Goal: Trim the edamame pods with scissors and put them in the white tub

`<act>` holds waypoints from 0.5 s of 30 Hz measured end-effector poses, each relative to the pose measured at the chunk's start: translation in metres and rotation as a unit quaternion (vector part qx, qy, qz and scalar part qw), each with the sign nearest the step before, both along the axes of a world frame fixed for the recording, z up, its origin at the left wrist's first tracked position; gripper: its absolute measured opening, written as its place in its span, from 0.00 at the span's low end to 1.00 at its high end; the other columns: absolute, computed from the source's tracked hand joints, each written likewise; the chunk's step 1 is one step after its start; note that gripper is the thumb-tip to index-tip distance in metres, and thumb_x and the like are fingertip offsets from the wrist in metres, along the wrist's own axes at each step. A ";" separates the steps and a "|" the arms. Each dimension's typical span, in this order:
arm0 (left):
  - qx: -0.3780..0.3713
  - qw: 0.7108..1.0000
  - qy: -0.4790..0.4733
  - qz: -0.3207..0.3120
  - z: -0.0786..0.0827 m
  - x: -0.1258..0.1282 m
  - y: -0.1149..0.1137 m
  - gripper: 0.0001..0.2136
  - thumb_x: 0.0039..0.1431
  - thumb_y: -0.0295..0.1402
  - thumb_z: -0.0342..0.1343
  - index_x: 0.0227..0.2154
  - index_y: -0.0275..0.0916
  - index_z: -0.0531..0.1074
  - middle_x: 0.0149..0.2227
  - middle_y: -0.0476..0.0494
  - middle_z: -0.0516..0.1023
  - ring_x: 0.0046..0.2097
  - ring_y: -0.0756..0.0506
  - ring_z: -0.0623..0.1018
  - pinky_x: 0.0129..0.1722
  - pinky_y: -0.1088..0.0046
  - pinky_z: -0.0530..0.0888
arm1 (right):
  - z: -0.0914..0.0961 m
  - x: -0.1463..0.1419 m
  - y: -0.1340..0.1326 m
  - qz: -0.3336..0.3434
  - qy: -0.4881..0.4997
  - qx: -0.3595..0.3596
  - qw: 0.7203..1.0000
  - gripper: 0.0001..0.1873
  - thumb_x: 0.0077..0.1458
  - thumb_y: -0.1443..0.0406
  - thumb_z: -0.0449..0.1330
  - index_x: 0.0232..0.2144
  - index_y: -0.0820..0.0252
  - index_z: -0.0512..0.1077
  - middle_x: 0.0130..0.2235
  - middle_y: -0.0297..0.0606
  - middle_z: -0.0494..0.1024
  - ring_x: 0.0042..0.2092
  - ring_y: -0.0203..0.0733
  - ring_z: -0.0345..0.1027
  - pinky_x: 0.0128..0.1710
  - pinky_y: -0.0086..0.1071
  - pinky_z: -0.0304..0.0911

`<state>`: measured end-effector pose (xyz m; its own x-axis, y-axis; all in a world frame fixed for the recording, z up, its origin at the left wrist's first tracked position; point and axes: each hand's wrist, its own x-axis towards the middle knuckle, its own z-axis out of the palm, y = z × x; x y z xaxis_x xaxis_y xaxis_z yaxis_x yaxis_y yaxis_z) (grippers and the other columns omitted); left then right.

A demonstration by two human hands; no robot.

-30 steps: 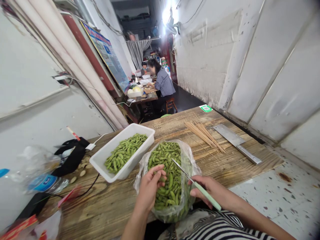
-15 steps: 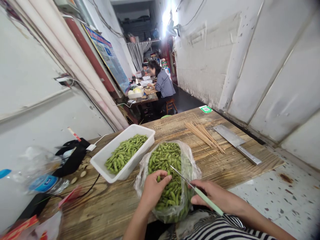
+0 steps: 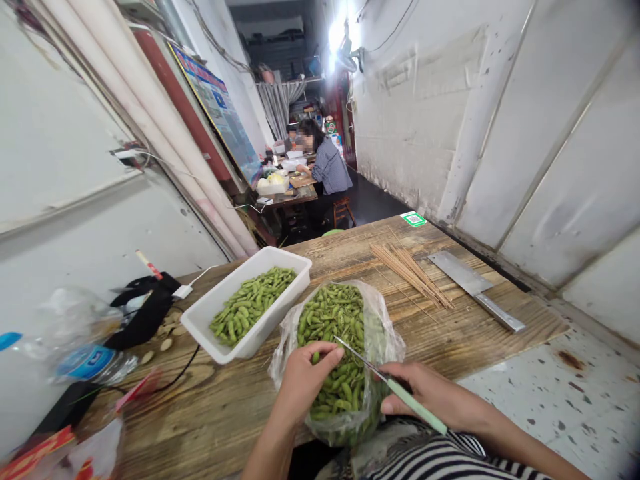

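An open clear plastic bag (image 3: 385, 333) full of green edamame pods (image 3: 333, 310) stands before me on the wooden table. Over its left side, my left hand (image 3: 313, 373) is closed with thumb and forefinger pinching a pod (image 3: 315, 357). My right hand (image 3: 425, 393) grips scissors, seen nearly edge-on, with a pale green handle (image 3: 417, 405). Their narrow metal blades slant across the bag, the tip close to my left thumb. A white plastic tub (image 3: 296, 283) with more pods sits to the left of the bag.
Thin wooden skewers (image 3: 413, 277) and a cleaver (image 3: 465, 277) lie on the table (image 3: 220, 417) at right. A plastic bottle (image 3: 95, 363), a black cable and wrappers crowd the left. Farther back, a person in a striped shirt (image 3: 333, 167) sits at another table.
The scissors' tip has shifted slightly left and down, nearer my left thumb. My left hand has barely moved and still pinches the pod.
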<state>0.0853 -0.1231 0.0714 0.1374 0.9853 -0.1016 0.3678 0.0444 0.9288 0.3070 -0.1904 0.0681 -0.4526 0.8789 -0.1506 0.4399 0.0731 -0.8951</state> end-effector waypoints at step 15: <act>-0.133 0.961 -0.238 0.038 -0.003 0.007 -0.009 0.18 0.40 0.40 0.66 0.32 0.35 0.71 0.18 0.60 0.56 0.18 0.58 0.52 0.18 0.80 0.49 | -0.017 -0.009 -0.003 -0.050 0.112 -0.128 0.984 0.23 0.52 0.47 0.58 0.32 0.62 0.66 0.17 0.24 0.59 0.17 0.29 0.52 0.13 0.20 0.49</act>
<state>0.0926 -0.1322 0.0680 0.1595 0.9423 -0.2945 -0.1108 0.3135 0.9431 0.2976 -0.1930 0.0513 -0.4135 0.8668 -0.2787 0.2223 -0.2008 -0.9541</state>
